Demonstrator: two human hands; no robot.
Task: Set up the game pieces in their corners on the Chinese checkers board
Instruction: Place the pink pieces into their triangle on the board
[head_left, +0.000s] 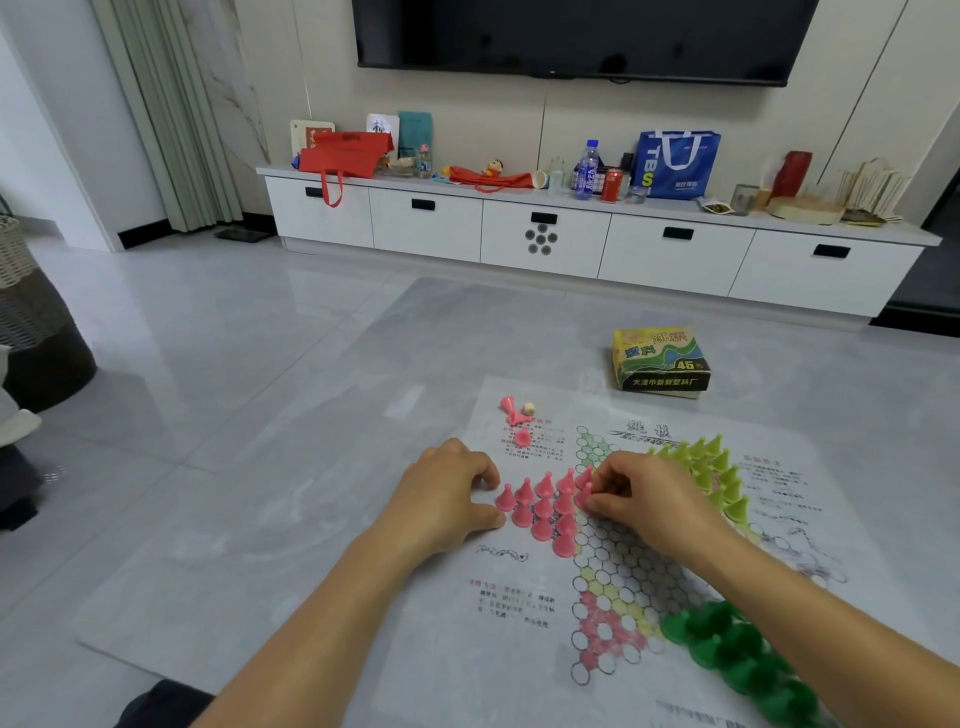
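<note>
A paper Chinese checkers board (623, 566) lies on the grey floor. Several pink cone pieces (543, 506) stand in a triangle at its left corner. My left hand (447, 499) rests at the triangle's left tip, fingers curled; whether it holds anything is hidden. My right hand (644, 493) pinches a pink piece (584, 493) at the triangle's right side. Yellow-green pieces (711, 467) fill the far right corner, partly behind my right hand. Dark green pieces (737, 654) fill the near right corner. Loose pink pieces (514, 421) lie beyond the board's star.
The game's yellow-green box (660, 359) stands on the floor behind the board. A small beige die (528, 408) sits by the loose pink pieces. A long white TV cabinet (571, 239) with bags and bottles runs along the far wall. A dark basket (31, 322) is at far left.
</note>
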